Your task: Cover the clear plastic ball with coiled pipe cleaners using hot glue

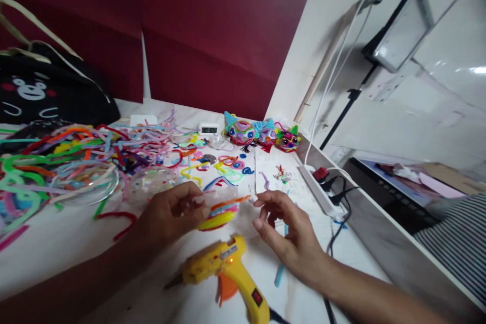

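My left hand (172,212) is closed around a small craft piece (220,212), a clear dome wrapped with yellow, red and orange pipe cleaner, held just above the white table (56,248). An orange pipe cleaner end (237,199) sticks out of it to the right. My right hand (283,228) hovers just right of that end, fingers curled loosely and apart, holding nothing I can see. A yellow hot glue gun (228,268) lies on the table below both hands, its light glowing.
A big heap of coloured pipe cleaners (68,162) and clear plastic domes (85,182) fills the left. Three finished cat-face figures (261,134) stand at the back. A white power strip (319,187) with cables runs along the right edge. A black bag (45,96) sits back left.
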Demonstrator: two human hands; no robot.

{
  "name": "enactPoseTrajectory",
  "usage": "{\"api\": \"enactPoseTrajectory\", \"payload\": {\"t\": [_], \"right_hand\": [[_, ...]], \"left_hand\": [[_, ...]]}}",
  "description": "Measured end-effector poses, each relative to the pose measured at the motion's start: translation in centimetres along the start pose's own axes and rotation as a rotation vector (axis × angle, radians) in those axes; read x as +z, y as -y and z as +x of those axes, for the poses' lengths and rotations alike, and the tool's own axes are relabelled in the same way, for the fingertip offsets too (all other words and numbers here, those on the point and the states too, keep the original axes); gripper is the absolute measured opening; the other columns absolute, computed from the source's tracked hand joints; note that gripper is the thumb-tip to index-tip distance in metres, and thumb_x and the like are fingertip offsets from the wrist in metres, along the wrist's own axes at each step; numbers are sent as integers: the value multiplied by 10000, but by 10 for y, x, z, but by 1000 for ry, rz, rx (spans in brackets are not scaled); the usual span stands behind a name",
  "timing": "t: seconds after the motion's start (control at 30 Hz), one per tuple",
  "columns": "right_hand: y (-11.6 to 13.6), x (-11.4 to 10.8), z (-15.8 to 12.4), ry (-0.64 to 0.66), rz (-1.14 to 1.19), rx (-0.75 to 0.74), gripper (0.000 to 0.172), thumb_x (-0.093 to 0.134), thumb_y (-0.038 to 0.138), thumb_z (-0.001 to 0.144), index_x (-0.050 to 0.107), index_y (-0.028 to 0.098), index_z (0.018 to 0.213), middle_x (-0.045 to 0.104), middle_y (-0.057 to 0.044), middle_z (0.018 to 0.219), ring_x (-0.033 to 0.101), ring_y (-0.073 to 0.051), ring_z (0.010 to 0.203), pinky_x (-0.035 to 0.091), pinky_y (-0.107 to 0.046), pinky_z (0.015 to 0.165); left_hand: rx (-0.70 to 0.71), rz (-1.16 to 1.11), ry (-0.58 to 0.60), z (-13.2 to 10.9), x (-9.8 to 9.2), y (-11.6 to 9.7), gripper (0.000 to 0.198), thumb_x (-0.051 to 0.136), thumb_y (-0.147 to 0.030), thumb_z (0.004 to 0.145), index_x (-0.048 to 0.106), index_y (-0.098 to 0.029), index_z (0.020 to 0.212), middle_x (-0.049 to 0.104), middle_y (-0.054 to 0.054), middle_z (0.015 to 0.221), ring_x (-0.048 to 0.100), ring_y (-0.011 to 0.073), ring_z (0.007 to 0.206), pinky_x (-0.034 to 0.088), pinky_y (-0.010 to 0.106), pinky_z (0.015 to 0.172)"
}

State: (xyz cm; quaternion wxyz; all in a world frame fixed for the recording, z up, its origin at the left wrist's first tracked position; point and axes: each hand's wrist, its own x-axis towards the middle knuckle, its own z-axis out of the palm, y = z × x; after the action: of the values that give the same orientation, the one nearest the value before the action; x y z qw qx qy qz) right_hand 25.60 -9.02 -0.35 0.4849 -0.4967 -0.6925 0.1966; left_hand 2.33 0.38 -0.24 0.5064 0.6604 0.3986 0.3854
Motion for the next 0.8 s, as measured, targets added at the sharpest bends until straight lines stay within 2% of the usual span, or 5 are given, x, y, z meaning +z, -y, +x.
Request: {"api": "enactPoseTrajectory", "payload": {"t": [0.13, 0.27, 0.4, 0.53, 0.8], "right_hand": [[2, 3, 0, 9, 43, -56, 242, 668, 259, 936, 615, 242, 1171, 664, -26, 923, 592, -130, 737, 502, -252, 656], [7, 3, 1, -11, 53, -37, 72, 661, 251, 937, 680, 199, 983, 655, 3, 756, 557, -105, 638, 465, -216, 586], [10, 3, 3, 8, 25, 14, 130, 630, 259, 947, 673, 176, 857, 662, -1, 731, 547, -98, 621, 439, -207, 565], [9, 4, 5, 22, 6, 26, 163, 596, 265, 958, 648, 170, 835, 626, 6, 706, 537, -99, 623, 430, -209, 575], [8, 6, 4, 6, -33, 39, 173, 595, 279, 949, 641, 163, 830, 620, -1, 692, 520, -107, 606, 414, -221, 560]], "left_hand": [[60, 144, 17, -7, 5, -2, 272, 690, -454, 746, 593, -206, 694, 460, -37, 625, 415, 146, 608, 314, 269, 560], [89, 208, 67, -9, 7, -3, 212, 667, -402, 745, 596, -213, 683, 485, -27, 629, 439, 157, 612, 342, 269, 558], [58, 192, 66, -13, 9, -7, 185, 667, -379, 737, 593, -214, 696, 487, -33, 636, 442, 153, 609, 358, 260, 552], [53, 174, 80, -16, 11, -7, 164, 663, -367, 735, 593, -220, 720, 497, -27, 678, 453, 159, 636, 388, 262, 567], [25, 110, 89, -20, 14, -8, 180, 640, -371, 738, 568, -212, 690, 474, -35, 669, 432, 148, 640, 375, 260, 567]]}}
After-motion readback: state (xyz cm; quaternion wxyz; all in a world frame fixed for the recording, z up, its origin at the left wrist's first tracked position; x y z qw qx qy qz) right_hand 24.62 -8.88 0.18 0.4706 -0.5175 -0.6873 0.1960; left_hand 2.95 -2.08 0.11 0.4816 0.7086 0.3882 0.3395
